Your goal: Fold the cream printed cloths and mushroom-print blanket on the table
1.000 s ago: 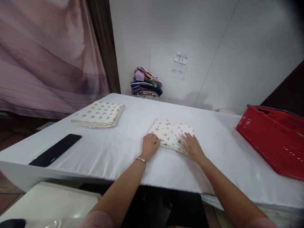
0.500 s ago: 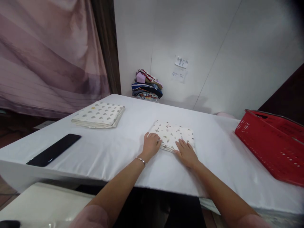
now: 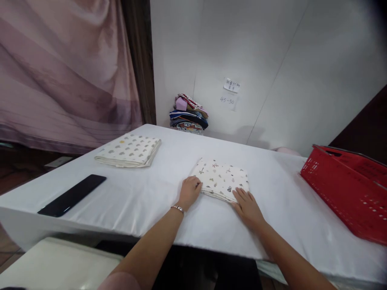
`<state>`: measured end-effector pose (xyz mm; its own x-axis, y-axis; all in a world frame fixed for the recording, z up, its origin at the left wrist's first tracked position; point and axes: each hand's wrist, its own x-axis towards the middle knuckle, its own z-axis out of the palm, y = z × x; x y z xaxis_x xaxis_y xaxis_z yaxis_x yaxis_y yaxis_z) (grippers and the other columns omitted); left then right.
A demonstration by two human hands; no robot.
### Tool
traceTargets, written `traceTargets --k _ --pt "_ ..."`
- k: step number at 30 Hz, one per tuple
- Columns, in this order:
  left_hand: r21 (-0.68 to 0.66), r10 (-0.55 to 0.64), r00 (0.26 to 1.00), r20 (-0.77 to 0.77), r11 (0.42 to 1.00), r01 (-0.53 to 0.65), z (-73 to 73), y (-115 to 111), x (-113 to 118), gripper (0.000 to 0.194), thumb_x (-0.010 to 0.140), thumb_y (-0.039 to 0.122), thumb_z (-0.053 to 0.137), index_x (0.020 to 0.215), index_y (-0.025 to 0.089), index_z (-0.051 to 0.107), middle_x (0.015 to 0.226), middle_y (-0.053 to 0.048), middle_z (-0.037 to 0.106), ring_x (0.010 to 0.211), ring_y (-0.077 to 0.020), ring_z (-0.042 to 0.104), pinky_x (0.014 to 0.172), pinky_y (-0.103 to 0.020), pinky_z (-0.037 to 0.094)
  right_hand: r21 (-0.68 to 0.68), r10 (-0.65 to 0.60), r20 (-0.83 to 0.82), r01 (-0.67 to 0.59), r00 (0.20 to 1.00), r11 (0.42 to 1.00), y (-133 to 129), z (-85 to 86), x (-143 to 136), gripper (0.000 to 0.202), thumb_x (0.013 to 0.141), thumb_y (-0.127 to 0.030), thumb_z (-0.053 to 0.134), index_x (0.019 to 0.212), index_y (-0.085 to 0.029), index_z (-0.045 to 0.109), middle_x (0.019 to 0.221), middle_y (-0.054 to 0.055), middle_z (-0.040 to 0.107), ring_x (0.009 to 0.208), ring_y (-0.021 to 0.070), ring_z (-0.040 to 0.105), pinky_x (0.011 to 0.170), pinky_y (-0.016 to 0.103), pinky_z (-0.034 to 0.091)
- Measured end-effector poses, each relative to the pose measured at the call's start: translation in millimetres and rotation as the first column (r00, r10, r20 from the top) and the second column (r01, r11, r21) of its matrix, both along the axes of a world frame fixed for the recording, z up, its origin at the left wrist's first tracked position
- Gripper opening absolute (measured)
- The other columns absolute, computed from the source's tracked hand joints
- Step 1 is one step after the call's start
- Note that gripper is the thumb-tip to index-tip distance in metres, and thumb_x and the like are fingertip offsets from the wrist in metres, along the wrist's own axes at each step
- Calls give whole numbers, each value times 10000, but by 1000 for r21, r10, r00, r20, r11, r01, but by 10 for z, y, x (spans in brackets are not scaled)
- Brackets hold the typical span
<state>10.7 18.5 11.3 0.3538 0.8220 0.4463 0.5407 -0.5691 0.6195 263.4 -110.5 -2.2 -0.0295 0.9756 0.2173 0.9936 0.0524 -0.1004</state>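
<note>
A folded cream cloth with small plant and animal-like prints lies flat on the white-covered table in front of me. At its near left corner my left hand, with a bracelet at the wrist, has its fingers curled in on the cloth's edge. My right hand is laid flat, fingers extended over the near right corner of the same cloth. Layers of the fold show along its front edge, between the hands. Farther left rests a second folded cloth, cream with grey motifs and one yellow one.
A black phone-like slab lies at the left of the table. To the right stands a red plastic basket. Beyond the far edge is a stack of folded fabrics against the wall. A pale box sits below, at left.
My right hand has slid toward the cloth's near right corner, baring more of its print. My left hand has shifted slightly toward me at the left edge. The view has tilted up slightly.
</note>
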Motion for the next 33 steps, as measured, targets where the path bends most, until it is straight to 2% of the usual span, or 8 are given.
traceTargets --k 4,6,10,13,16,23,29,33 --pt "-17 92 993 79 996 -91 -56 86 -13 112 811 262 501 828 221 603 982 -31 619 1001 -186 523 897 -332 405 43 -28 -146 35 989 998 -111 -93 80 505 915 -470 346 1330 -205 458 1441 71 349 1355 242 247 1090 485 248" --pt "-70 169 983 71 984 -164 -70 158 -10 200 806 300 512 963 209 597 1110 -63 589 1069 -207 511 922 -343 405 73 -87 -279 112 956 991 -101 -91 127 513 901 -489 366 1307 -199 489 1454 76 322 1358 252 236 1087 479 268" --pt "-264 221 972 -80 936 -234 5 306 36 391 807 354 499 1148 165 528 1188 -122 576 1077 -248 548 884 -365 431 1 -333 -599 417 728 909 59 -42 271 605 851 -552 406 1328 -185 463 1402 120 400 1270 285 399 1016 485 373" --pt "-343 187 968 -166 910 -234 76 334 52 437 799 330 497 1203 163 489 1188 -131 594 1059 -268 568 859 -381 439 -35 -320 -713 425 624 905 247 -50 343 629 802 -535 485 1313 -168 484 1262 145 548 1143 295 533 924 462 458" --pt "-309 210 964 -161 917 -251 53 228 -25 464 797 309 502 1232 154 464 1238 -150 562 1087 -278 553 875 -390 431 34 -201 -726 327 657 944 429 -88 321 628 761 -470 555 1324 -205 470 1220 120 584 1114 298 553 873 465 481" --pt "-200 333 943 -3 924 -327 -145 -202 -366 480 815 394 514 1246 194 443 1221 -116 568 1084 -253 549 891 -381 440 20 -139 -688 210 712 978 646 -100 170 642 776 -398 537 1376 -223 386 1318 68 512 1194 256 488 956 429 427" --pt "-37 329 944 -12 944 -329 -78 -278 -372 420 831 372 502 1207 187 484 1204 -121 538 1119 -256 500 932 -407 419 154 -117 -599 257 792 954 438 -153 138 526 842 -461 449 1293 -194 493 1429 89 367 1297 252 358 1002 430 396" --pt "139 210 974 -87 971 -197 -6 -337 -297 278 851 326 493 1097 221 568 1236 -89 532 1191 -247 432 994 -419 334 337 16 -481 168 876 926 242 -141 58 390 891 -418 392 1128 -204 615 1329 84 494 1286 236 366 1030 461 360"
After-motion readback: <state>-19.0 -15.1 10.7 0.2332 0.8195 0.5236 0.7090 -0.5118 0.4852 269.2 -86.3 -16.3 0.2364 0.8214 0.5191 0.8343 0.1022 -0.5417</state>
